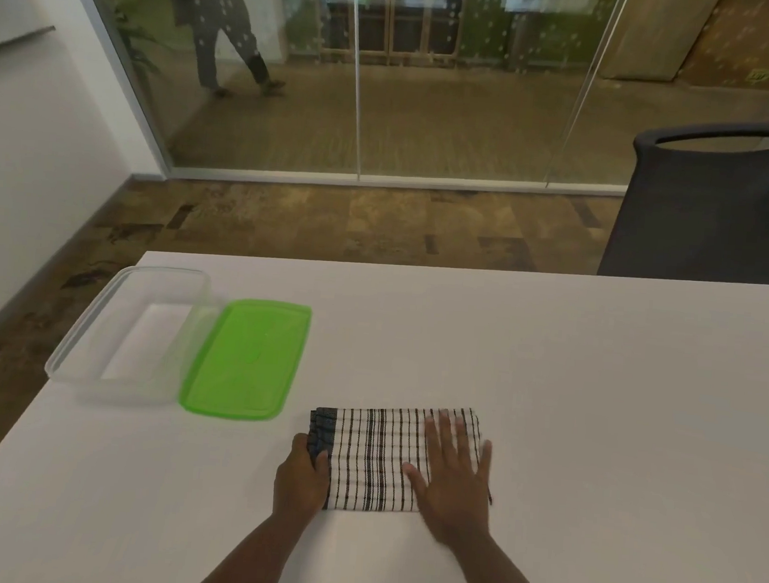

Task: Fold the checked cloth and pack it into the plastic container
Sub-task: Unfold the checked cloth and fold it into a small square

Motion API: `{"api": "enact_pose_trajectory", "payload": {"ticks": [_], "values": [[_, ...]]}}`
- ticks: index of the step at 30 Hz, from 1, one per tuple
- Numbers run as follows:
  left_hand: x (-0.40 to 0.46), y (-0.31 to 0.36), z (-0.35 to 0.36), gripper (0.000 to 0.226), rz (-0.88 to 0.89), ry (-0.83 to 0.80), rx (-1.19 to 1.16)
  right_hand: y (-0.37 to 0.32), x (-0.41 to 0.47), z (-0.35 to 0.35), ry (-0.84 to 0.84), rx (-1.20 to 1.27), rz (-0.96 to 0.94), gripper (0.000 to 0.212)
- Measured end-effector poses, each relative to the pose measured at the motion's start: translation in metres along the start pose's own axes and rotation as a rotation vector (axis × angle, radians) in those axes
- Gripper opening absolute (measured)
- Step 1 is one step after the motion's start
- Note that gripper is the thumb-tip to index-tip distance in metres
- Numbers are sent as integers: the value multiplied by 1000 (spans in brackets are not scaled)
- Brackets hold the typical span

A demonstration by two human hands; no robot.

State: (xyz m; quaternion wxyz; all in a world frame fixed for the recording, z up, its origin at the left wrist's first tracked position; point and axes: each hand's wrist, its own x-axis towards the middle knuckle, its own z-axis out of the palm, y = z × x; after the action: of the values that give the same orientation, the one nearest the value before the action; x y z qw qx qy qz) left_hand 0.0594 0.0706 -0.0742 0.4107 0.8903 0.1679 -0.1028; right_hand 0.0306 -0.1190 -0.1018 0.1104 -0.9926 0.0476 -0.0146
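Note:
The checked cloth (376, 456), white with black lines and a dark border at its left end, lies folded into a compact rectangle near the table's front. My left hand (301, 480) grips the cloth's left end, fingers curled over the dark border. My right hand (453, 474) rests flat on the cloth's right half, fingers spread. The clear plastic container (94, 337) stands empty at the table's left edge, well to the left of and beyond the cloth. Its green lid (246, 358) lies flat on the table, touching the container's right side.
The white table (551, 373) stretches to the right and far side. A black chair (721, 202) stands behind the far right edge. Beyond a glass wall a person (219, 25) walks in the corridor.

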Motion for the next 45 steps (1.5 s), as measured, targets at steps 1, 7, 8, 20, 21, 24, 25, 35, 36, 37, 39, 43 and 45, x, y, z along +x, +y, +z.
{"api": "enact_pose_trajectory", "payload": {"ticks": [1, 7, 8, 20, 21, 24, 25, 35, 36, 37, 39, 43, 45], "values": [[-1, 0, -1, 6, -7, 3, -12, 6, 0, -1, -53, -11, 62, 86], [-11, -1, 0, 45, 91, 82, -52, 13, -3, -24, -108, 161, 373, 84], [-14, 0, 0, 51, 132, 105, 1, 10, -1, -29, -80, 188, 414, 83], [-28, 0, 5, 40, 679, -251, 452, 11, 17, -66, -331, 541, 745, 36], [-28, -1, 6, 40, 661, -270, 420, 11, 19, -70, -302, 557, 743, 29], [-29, 3, 6, 34, 497, -239, 145, -5, 23, -82, -150, 569, 695, 22], [-28, 7, 5, 31, 410, -221, 32, -16, 23, -85, -115, 551, 642, 26], [-5, 26, -11, 58, -137, -433, -595, -97, -9, -51, -126, 451, 35, 39], [-5, 26, -12, 56, -183, -461, -639, -100, -11, -47, -131, 447, 0, 39], [-5, 26, -14, 54, -221, -486, -663, -102, -13, -44, -137, 442, -34, 38], [-4, 27, -16, 44, -228, -506, -682, -105, -15, -38, -157, 418, -103, 39], [4, 22, -14, 44, -130, -389, -649, -99, -18, -27, -240, 465, -243, 34], [6, 21, -13, 50, -104, -364, -623, -94, -21, -29, -205, 544, -307, 30]]}}
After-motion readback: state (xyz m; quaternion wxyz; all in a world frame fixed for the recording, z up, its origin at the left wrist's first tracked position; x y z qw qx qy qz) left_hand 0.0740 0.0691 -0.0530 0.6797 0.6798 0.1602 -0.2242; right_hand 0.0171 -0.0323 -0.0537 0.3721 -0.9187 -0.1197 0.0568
